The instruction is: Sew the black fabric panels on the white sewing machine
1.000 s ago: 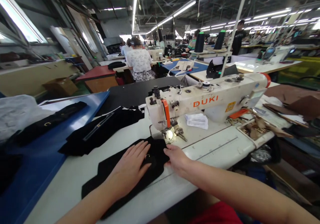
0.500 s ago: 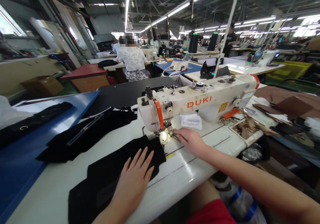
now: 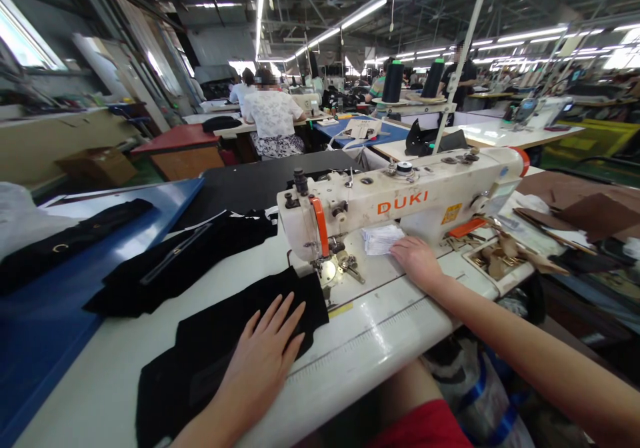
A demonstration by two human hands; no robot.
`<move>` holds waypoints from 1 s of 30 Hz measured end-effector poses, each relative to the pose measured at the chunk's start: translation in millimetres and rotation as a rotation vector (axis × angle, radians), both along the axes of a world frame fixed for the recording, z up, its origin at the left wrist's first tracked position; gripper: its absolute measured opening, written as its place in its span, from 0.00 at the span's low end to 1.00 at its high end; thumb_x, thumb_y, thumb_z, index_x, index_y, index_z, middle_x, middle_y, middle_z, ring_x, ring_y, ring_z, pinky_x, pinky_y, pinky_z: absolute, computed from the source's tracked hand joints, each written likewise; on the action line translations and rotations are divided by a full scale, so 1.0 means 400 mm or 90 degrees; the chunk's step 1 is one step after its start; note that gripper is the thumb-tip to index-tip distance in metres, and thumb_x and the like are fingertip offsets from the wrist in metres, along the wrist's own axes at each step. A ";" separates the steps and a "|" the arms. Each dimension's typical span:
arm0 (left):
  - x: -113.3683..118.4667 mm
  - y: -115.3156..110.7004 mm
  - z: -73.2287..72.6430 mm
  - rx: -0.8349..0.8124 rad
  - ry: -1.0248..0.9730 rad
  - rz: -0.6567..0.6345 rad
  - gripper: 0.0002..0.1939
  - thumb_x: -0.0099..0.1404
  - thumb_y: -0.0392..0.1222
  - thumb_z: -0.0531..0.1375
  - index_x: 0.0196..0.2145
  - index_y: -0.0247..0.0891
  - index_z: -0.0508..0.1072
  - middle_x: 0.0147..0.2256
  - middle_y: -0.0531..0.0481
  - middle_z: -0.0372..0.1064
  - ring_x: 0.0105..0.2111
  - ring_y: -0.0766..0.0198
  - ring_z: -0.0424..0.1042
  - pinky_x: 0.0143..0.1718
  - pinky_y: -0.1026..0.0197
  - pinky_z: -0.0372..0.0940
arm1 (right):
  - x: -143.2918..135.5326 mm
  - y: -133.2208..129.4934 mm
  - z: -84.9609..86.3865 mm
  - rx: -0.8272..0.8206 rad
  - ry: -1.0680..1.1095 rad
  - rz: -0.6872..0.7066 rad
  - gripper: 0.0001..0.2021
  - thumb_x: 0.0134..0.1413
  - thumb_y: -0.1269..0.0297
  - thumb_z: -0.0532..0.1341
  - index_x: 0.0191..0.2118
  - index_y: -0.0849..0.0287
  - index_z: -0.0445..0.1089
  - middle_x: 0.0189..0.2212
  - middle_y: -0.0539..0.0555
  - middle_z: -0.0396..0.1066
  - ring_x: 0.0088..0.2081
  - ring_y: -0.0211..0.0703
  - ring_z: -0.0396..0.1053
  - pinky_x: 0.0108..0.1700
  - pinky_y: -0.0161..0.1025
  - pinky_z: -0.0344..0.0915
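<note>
My left hand (image 3: 270, 341) lies flat with fingers spread on a black fabric piece (image 3: 220, 335), left of the needle area. The piece's right end reaches the presser foot of the white sewing machine (image 3: 360, 201). My right hand (image 3: 417, 261) is at the right edge of a stack of small white labels (image 3: 381, 240) under the machine arm. Its fingers are bent close together against the labels, and the tips are partly hidden. Between the needle and that hand, a metal guide (image 3: 351, 267) sits on the machine bed.
More black fabric with a zipper (image 3: 180, 258) lies at left, beside a blue board (image 3: 100, 288) holding a black strip with an eyelet. A tray of small metal and tan parts (image 3: 500, 258) is set at right. A person in a patterned top (image 3: 273, 111) sits ahead.
My right hand has left the metal guide near the needle and moved right to the white labels. My left hand stays on the black fabric. The view has shifted slightly.
</note>
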State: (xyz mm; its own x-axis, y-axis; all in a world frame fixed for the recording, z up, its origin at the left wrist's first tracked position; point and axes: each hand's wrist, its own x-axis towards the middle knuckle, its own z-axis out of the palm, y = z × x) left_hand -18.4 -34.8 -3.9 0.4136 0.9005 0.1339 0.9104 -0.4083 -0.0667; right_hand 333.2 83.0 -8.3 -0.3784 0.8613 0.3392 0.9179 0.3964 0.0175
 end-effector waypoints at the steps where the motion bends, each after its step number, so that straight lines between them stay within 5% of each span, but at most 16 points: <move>1: -0.003 0.000 0.001 -0.002 -0.001 0.001 0.25 0.71 0.50 0.47 0.64 0.48 0.59 0.65 0.49 0.54 0.64 0.51 0.55 0.58 0.42 0.57 | -0.002 0.000 0.002 0.001 0.012 -0.006 0.10 0.63 0.69 0.57 0.36 0.59 0.77 0.38 0.57 0.76 0.43 0.48 0.68 0.46 0.41 0.60; 14: -0.032 0.002 -0.002 0.064 -0.054 -0.038 0.26 0.70 0.50 0.49 0.63 0.42 0.61 0.63 0.43 0.57 0.62 0.51 0.59 0.58 0.44 0.59 | -0.032 0.023 0.002 0.030 0.266 -0.001 0.08 0.58 0.72 0.60 0.31 0.58 0.77 0.32 0.55 0.76 0.37 0.46 0.69 0.43 0.41 0.64; 20: 0.016 -0.016 0.041 0.161 -0.116 -0.078 0.26 0.71 0.48 0.49 0.63 0.38 0.58 0.61 0.41 0.60 0.59 0.53 0.62 0.58 0.47 0.60 | -0.057 0.005 0.028 0.066 0.293 0.009 0.07 0.57 0.72 0.62 0.31 0.58 0.76 0.32 0.55 0.75 0.37 0.46 0.69 0.42 0.40 0.64; 26: 0.126 -0.007 0.073 0.239 -0.127 -0.191 0.27 0.70 0.33 0.48 0.65 0.34 0.52 0.59 0.39 0.64 0.60 0.54 0.62 0.59 0.48 0.58 | -0.210 -0.115 0.046 0.055 0.165 0.197 0.09 0.60 0.68 0.61 0.28 0.58 0.75 0.26 0.54 0.72 0.33 0.44 0.66 0.37 0.39 0.60; 30: 0.130 0.027 0.053 0.209 -0.135 -0.171 0.25 0.70 0.30 0.46 0.64 0.33 0.54 0.43 0.42 0.74 0.42 0.57 0.74 0.46 0.52 0.68 | -0.326 -0.166 0.042 0.033 0.186 0.269 0.10 0.61 0.67 0.60 0.29 0.59 0.74 0.27 0.54 0.72 0.33 0.44 0.66 0.37 0.40 0.61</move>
